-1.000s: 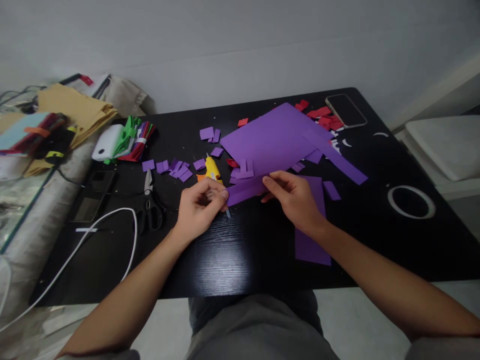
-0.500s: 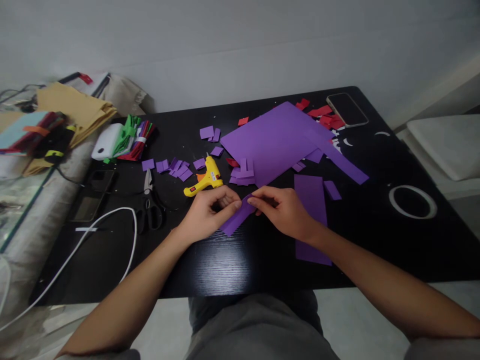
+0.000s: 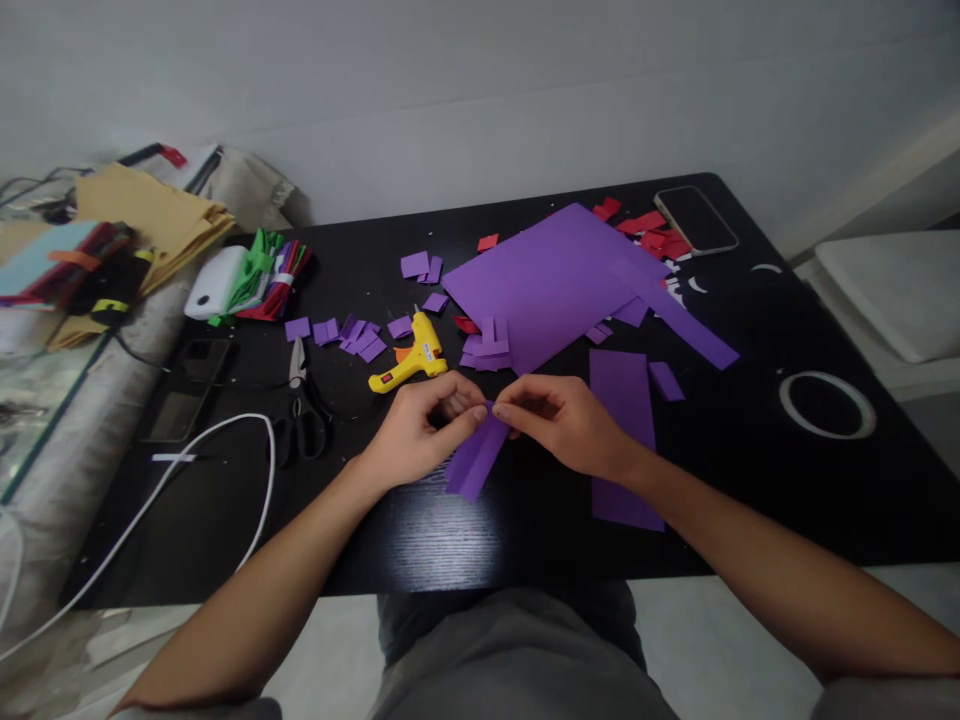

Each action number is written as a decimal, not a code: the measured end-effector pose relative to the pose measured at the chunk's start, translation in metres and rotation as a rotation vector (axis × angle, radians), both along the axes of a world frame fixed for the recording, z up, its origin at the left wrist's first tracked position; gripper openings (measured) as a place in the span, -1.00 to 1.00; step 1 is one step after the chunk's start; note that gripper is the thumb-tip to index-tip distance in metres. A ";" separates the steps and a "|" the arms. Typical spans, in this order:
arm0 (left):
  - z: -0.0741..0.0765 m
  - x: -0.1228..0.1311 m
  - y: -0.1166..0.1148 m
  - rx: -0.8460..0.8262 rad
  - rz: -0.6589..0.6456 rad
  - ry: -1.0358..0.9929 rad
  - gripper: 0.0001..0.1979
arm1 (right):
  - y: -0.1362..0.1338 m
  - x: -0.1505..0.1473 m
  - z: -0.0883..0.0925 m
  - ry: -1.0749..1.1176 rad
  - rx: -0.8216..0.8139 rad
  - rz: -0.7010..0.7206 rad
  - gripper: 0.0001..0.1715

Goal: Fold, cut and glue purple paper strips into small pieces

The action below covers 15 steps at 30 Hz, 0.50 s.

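A purple paper strip (image 3: 476,462), creased along its length, hangs from my fingers over the front middle of the black table (image 3: 525,560). My left hand (image 3: 420,428) pinches its upper end between thumb and fingers. Close beside it, my right hand (image 3: 559,422) pinches the same end from the right. The fingertips partly hide the paper's top edge. Just beyond my left hand lies a yellow glue gun (image 3: 420,352). A purple paper rectangle (image 3: 619,400) rests flat under my right wrist, with a small folded purple piece (image 3: 666,381) next to it.
A large purple sheet (image 3: 540,275) lies at the back, with red scraps (image 3: 645,224) and a phone (image 3: 696,219) behind it. Several small purple pieces (image 3: 360,338) and scissors (image 3: 306,415) are on the left, near a white cable (image 3: 268,470). A white ring (image 3: 826,405) sits right.
The purple strip has swung downward, and its crease and more of its face now show. My fingertips have shifted slightly along its upper end; both hands still pinch it.
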<state>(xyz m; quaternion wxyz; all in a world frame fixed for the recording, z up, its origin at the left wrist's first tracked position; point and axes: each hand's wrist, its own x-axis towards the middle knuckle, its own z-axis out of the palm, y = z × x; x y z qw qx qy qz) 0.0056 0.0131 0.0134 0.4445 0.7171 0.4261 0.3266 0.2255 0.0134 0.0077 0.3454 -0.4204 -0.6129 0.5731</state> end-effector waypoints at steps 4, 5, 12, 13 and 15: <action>-0.002 0.000 0.000 -0.004 -0.032 0.028 -0.84 | -0.003 -0.001 0.003 -0.046 -0.005 0.062 -0.82; -0.002 0.000 -0.001 -0.001 -0.035 0.034 -0.84 | -0.004 -0.002 0.003 -0.043 -0.008 0.061 -0.83; -0.004 0.001 -0.001 -0.017 0.025 0.018 -0.83 | -0.001 -0.003 0.001 -0.001 -0.021 -0.007 -0.86; -0.004 0.001 0.000 -0.029 0.021 0.017 -0.83 | -0.001 -0.002 0.000 -0.007 -0.013 -0.007 -0.87; -0.003 0.001 -0.001 -0.049 -0.006 0.022 -0.84 | -0.001 -0.002 -0.002 -0.022 0.009 0.010 -0.88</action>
